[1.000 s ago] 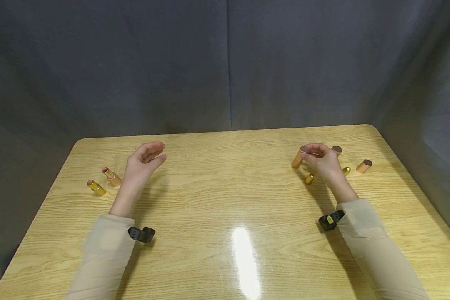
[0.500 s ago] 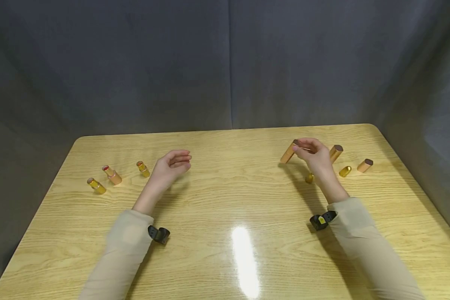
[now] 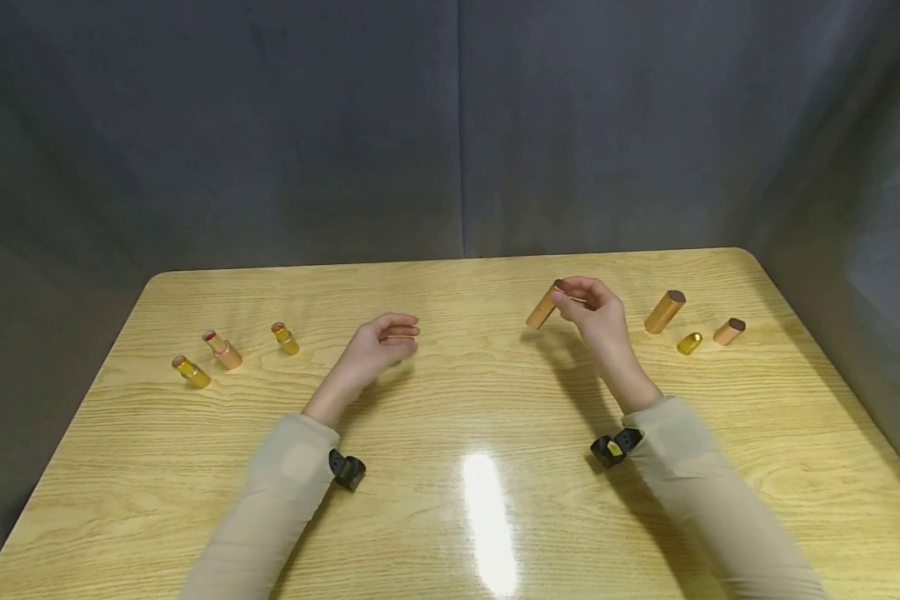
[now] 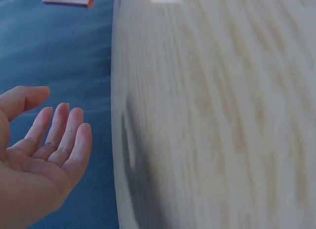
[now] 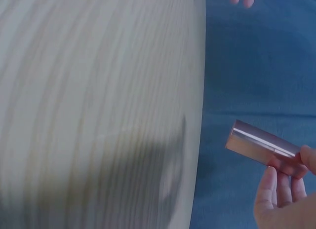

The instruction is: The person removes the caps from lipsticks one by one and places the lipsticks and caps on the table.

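My right hand (image 3: 594, 315) pinches the upper end of a rose-gold lipstick (image 3: 544, 306) between thumb and fingers. The tube is tilted, its lower end pointing down and left over the table, and its cap seems to be on. In the right wrist view the shiny lipstick (image 5: 261, 144) shows a seam near the fingers. My left hand (image 3: 375, 346) holds nothing; its fingers are relaxed and point right, toward the lipstick. In the left wrist view the left palm (image 4: 39, 174) faces up with the fingers apart.
On the left of the wooden table (image 3: 435, 400) stand uncapped lipsticks: a gold one (image 3: 192, 372), a pink one with red tip (image 3: 223, 350) and a smaller gold one (image 3: 285, 338). On the right are a copper tube (image 3: 664, 312), a gold rounded cap (image 3: 689, 342) and a rose-gold cap (image 3: 730, 331).
My right hand has carried the lipstick left, away from the other pieces. My left hand has moved right, uncovering the smaller gold lipstick. A small gold piece is now hidden behind the right arm.
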`<state>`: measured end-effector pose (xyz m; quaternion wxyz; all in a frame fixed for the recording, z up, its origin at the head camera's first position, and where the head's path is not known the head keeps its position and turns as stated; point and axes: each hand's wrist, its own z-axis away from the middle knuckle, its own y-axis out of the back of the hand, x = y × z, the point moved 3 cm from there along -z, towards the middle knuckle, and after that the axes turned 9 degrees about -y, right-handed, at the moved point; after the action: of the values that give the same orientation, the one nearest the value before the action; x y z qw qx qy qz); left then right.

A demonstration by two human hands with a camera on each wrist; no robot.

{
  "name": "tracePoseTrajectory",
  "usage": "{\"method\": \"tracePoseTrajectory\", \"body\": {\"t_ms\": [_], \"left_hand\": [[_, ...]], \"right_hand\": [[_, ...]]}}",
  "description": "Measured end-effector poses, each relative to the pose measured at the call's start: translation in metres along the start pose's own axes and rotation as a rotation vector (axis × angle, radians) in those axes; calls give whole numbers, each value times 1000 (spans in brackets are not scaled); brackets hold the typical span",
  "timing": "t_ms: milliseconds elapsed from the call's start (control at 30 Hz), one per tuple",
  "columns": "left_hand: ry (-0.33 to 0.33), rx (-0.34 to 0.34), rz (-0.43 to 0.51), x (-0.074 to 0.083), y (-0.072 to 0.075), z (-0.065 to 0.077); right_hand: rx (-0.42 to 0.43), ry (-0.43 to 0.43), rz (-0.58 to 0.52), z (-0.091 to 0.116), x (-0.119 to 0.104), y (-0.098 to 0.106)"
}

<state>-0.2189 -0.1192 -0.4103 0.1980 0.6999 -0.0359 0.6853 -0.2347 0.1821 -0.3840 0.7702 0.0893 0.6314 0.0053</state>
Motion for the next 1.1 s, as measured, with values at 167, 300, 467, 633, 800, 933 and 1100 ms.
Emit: {"method": "tracePoseTrajectory", "body": {"t_ms": [167, 300, 467, 633, 800, 933, 1100], "left_hand": [[22, -51, -4, -3, -10, -4], [30, -81, -15, -4, -18, -8], [43, -102, -37, -3, -26, -11], [48, -123, -25, -3, -34, -14], [53, -142, -26, -3, -39, -15], [65, -158, -33, -1, -41, -14], [49, -193, -24, 4, -45, -11]], "right_hand": [[-18, 11, -22, 3, 0, -16], [-43, -12, -32, 5, 1, -31], [-68, -38, -26, 8, 2, -46], [-97, -43, -34, 12, 1, -58], [-138, -41, -33, 17, 1, -69], [-169, -37, -23, 21, 1, -76], [-193, -42, -21, 23, 4, -82]]}}
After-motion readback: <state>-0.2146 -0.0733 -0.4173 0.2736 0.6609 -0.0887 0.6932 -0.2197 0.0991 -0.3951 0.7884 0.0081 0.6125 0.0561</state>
